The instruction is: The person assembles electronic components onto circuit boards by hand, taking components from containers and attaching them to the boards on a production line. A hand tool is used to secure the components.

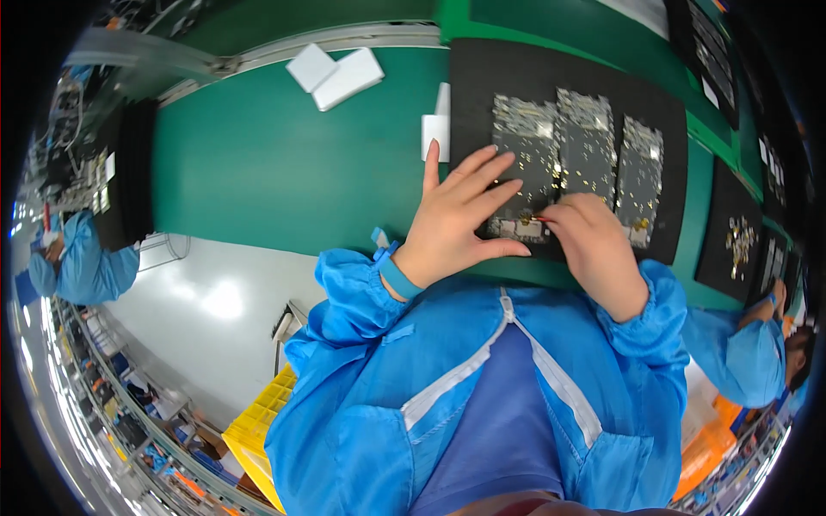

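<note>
Three long dark grey panels stand side by side on a black mat (pixel 473 69), their far ends covered in silvery circuit parts and their faces dotted with gold spots. Over the left panel (pixel 521 155) lies my left hand (pixel 460 211), fingers spread, with a blue band (pixel 397 273) round its wrist. My right hand (pixel 594 245) is closed in a pinch at that panel's near end, on a small red piece (pixel 542 219) whose kind I cannot make out. Gold-coloured bits show beside it. The middle panel (pixel 587 142) and right panel (pixel 639 172) lie untouched.
White flat boxes (pixel 348 79) rest on the green table (pixel 258 155), and another white box (pixel 434 129) sits by the mat's left edge. At the right, a second black mat (pixel 718 267) holds small gold parts. Co-workers in blue sit at both sides; a yellow crate (pixel 258 430) stands below left.
</note>
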`<state>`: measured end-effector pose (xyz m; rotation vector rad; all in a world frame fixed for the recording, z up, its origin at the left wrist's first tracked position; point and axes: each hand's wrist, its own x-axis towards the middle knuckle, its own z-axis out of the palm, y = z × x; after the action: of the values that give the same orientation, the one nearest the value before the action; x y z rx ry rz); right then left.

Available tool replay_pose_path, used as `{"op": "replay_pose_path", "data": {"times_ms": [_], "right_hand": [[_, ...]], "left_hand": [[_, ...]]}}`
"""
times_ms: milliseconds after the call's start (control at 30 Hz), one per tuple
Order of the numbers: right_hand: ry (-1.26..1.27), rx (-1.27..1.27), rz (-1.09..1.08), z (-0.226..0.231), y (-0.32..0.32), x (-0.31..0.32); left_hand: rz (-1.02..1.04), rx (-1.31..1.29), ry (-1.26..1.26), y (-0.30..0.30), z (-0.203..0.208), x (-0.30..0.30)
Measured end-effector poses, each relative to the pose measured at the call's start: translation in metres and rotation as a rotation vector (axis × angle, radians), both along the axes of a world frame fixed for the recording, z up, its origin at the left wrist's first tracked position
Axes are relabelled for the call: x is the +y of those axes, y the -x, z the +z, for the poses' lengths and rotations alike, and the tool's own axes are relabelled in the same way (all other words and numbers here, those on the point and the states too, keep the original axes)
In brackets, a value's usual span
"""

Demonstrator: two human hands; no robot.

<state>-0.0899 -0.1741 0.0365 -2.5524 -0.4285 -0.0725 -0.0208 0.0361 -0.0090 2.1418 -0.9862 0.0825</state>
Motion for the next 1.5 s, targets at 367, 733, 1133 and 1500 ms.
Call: {"op": "replay_pose_path", "data": {"times_ms": [367, 733, 1133, 1500], "right_hand": [[-0.094, -0.056, -0.068, 0.028, -0.021, 0.003], [-0.067, -0.024, -0.047, 0.024, -0.038, -0.008], [-0.193, 0.093, -0.082, 0.016, -0.062, -0.011], [-0.011, 0.038, 0.025, -0.005, -0.107, -0.006]], "left_hand": [[1.204, 0.147, -0.247, -0.179, -0.045, 0.118], [0.795, 0.463, 0.838, -0.189, -0.045, 0.153], [0.16, -0.558, 0.084, -0.045, 0.034, 0.077], [0.246, 0.767, 0.501, -0.034, 0.018, 0.054]]}}
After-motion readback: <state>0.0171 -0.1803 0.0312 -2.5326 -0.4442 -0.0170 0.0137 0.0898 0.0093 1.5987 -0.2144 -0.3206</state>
